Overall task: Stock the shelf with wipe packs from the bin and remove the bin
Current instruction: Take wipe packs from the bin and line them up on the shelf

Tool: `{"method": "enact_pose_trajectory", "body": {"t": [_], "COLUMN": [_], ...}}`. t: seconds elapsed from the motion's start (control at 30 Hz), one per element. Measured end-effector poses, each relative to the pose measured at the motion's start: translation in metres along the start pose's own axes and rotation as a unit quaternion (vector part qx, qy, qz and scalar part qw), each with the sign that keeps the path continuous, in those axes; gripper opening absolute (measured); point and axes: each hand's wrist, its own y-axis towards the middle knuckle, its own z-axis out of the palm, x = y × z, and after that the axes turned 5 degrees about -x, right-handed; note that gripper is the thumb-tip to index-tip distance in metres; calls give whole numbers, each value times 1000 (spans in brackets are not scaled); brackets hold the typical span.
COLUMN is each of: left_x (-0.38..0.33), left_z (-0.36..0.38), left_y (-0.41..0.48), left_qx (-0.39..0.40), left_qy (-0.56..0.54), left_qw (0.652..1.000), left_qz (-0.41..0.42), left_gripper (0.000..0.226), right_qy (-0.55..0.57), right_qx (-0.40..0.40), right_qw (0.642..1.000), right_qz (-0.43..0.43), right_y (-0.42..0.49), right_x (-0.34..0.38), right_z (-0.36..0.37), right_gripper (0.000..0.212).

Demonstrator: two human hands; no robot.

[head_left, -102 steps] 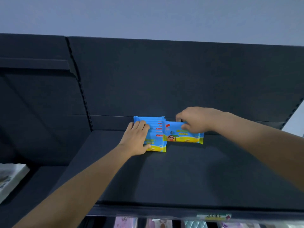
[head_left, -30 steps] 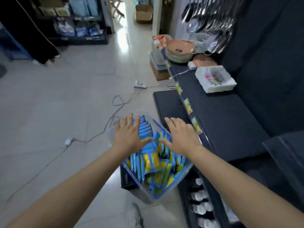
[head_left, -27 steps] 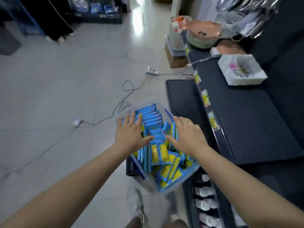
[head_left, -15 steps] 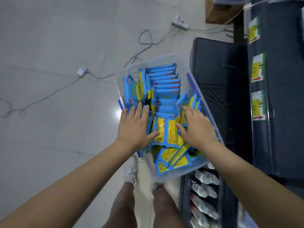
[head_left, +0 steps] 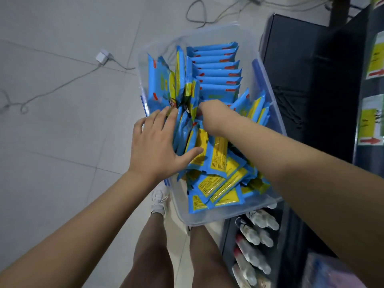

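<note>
A clear plastic bin [head_left: 207, 220] stands on the floor in front of me, filled with blue and yellow wipe packs [head_left: 216, 69]. Some packs stand in a neat row at the far end and others lie loose near me. My left hand [head_left: 155, 146] lies with straight fingers against the left side of a bunch of upright packs, its thumb across a yellow pack back. My right hand [head_left: 214, 117] reaches into the middle of the bin, fingers curled down among the packs and mostly hidden.
Dark shelving [head_left: 301, 80] runs along the right of the bin, with yellow price labels [head_left: 372, 121] on its edge and bottles [head_left: 253, 242] on a low shelf. Cables and a plug [head_left: 101, 58] lie on the tiled floor to the left. My legs [head_left: 151, 256] stand close behind the bin.
I turned from the shelf down to the bin. Both hands dropped onto the packs; in the last half second the right hand dug into the middle and the left slid against the upright packs.
</note>
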Motion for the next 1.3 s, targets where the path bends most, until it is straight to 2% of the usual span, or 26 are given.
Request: {"method": "enact_pose_trajectory", "body": {"t": [0.1, 0.4, 0.5, 0.63, 0.73, 0.83, 0.97, 1.13, 1.23, 1.3], "left_x": [3, 16, 16, 11, 4, -6, -27, -49, -62, -73], "left_z": [-2, -12, -14, -18, -17, -12, -3, 21, 36, 40], "left_y": [-2, 5, 11, 21, 26, 35, 56, 76, 90, 96], "left_qx": [-3, -22, -40, -81, -93, -86, -5, 132, 206, 241], "left_qy": [1, -21, -35, -56, -88, -125, -172, -135, -81, -49], "left_qw": [1000, 1000, 999, 995, 990, 979, 966, 964, 962, 961], "left_qz": [-6, -2, 7, 19, 57, 133, 194, 189, 160, 128], "left_gripper": [97, 87, 81, 67, 57, 47, 36, 21, 26, 40], "right_qy": [-97, -149, -125, -50, -33, -55, -76, -82, -65, -53], "right_qx": [69, 165, 161, 113, 73, 16, -75, -146, -166, -157], "right_qw": [993, 975, 979, 992, 997, 998, 994, 985, 980, 982], "right_qz": [-12, -15, -13, 0, -9, -13, -1, 50, 84, 91], "right_y": [13, 28, 27, 18, 6, -8, -30, -50, -58, -61], "right_x": [4, 3, -1, -10, -15, -20, -27, -41, -54, -59], "right_z": [11, 13, 14, 9, -4, -19, -42, -59, -67, -66], "right_gripper": [32, 40, 48, 48, 31, 9, 9, 16, 17, 14]}}
